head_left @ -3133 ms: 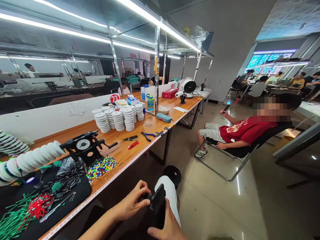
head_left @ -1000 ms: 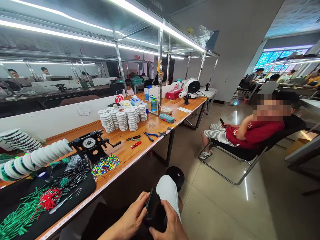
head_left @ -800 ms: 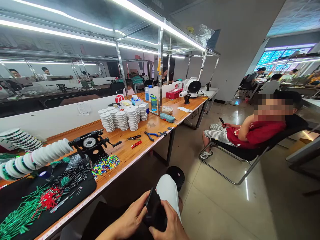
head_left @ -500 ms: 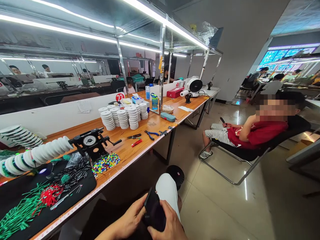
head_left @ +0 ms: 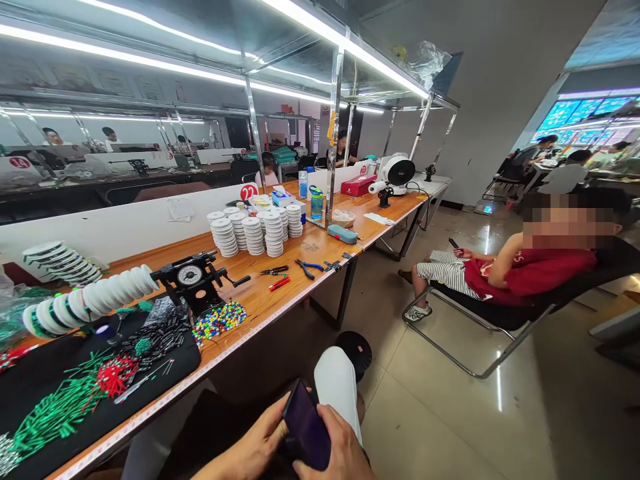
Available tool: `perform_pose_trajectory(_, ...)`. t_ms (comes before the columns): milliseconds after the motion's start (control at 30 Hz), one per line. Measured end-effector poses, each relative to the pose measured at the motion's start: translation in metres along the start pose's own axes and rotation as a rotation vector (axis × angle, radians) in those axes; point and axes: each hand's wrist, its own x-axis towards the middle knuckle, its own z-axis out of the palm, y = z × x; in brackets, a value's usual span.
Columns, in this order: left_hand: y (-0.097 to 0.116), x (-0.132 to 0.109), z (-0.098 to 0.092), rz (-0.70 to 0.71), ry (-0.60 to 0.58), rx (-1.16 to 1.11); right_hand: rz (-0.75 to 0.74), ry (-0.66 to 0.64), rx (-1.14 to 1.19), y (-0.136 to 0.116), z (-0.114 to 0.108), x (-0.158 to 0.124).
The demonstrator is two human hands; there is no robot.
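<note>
A black phone (head_left: pixel 306 427) sits low in the picture above my lap, its dark screen tilted up. My left hand (head_left: pixel 255 447) grips its left edge with curled fingers. My right hand (head_left: pixel 336 450) wraps round its lower right side, thumb lying on the screen. Both hands hover off the wooden workbench (head_left: pixel 260 303), just in front of its near edge, beside my white-trousered knee (head_left: pixel 336 387).
On the bench lie a black mat (head_left: pixel 45 380) with green and red tubes, coloured beads (head_left: pixel 219 321), a black dial gauge (head_left: pixel 191 277), stacks of white spools (head_left: pixel 255 233), pliers (head_left: pixel 307 267). A person in a red shirt (head_left: pixel 530 273) reclines in a chair to the right. A black stool (head_left: pixel 356 347) stands on the tiled floor.
The phone has tilted from edge-on to screen-up in my hands, and my right thumb has come onto it. The view has shifted slightly right. The seated person lowered their phone arm.
</note>
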Motion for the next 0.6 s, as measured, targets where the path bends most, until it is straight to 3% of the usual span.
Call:
perform_pose_trajectory(333,0.0,-0.012,0.003,-0.009,0.057,-0.023,0.068,-0.086,-0.007,-0.013,-0.005,-0.001)
perform_pose_trajectory(600,0.035,-0.008,-0.01,0.017,-0.122,-0.186,0.008,-0.171,0.191,-0.016,-0.025,-0.003)
